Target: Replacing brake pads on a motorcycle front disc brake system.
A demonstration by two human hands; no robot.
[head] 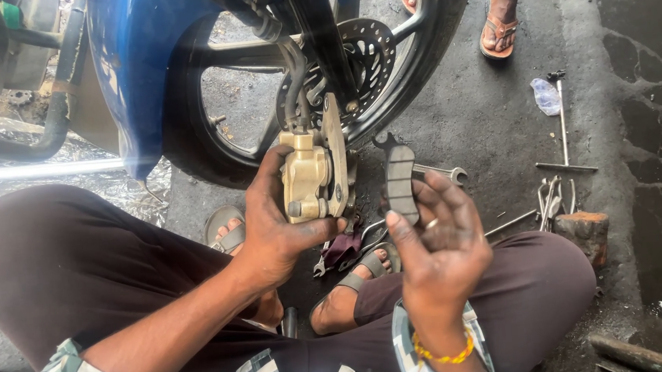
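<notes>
Head view: a gold brake caliper (309,176) is gripped by the left hand (276,224), fingers wrapped around its body, just in front of the drilled brake disc (369,53) of the front wheel (416,73). A dark brake pad (401,182) is pinched upright between thumb and fingertips of the right hand (440,240), just beside the caliper. Spanners (350,250) lie on the floor (495,122) between the sandalled feet.

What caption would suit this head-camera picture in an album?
Left hand grips a gold brake caliper while right hand holds a grey brake pad beside a motorcycle wheel.
</notes>
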